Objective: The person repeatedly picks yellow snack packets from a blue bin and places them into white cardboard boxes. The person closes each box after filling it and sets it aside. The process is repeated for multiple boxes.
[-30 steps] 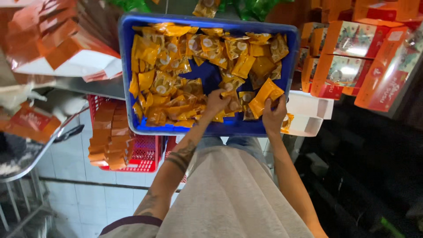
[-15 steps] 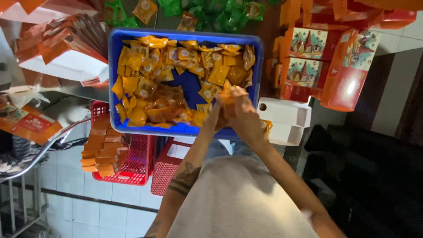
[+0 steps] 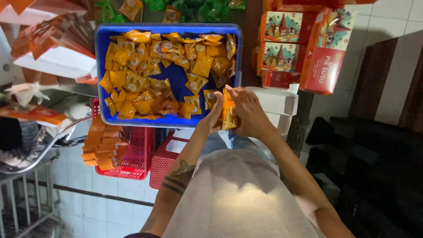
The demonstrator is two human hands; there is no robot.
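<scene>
Both hands meet at the near right corner of the blue tray (image 3: 100,70). The left hand (image 3: 213,115) and right hand (image 3: 251,112) pinch a stack of orange packets (image 3: 229,112) between them, grip pressed together, squaring it.

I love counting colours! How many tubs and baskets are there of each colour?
Blue tub: 1
Red baskets: 2
Total: 3
</scene>
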